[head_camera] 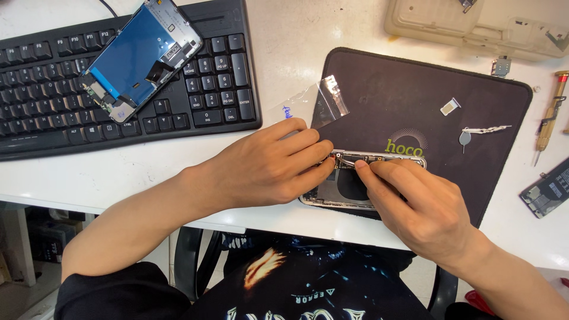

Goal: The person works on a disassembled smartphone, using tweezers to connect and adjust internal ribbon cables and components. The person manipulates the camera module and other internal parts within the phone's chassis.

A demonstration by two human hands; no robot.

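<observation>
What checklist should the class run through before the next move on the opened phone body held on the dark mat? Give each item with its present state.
1. Phone body lies fully on the mat: not ok, its near edge hangs over the mat's front edge.
2. Left hand steadies the body: ok, its fingers rest on the body's left end.
3. Right hand fingertips at the top edge parts: ok, they pinch there.
4. Detached screen parked safely: not ok, it lies tilted on the keyboard.
5. Screwdriver within reach: ok, at the right of the mat.
6. Small connector freed: cannot tell, fingers hide it.
</observation>
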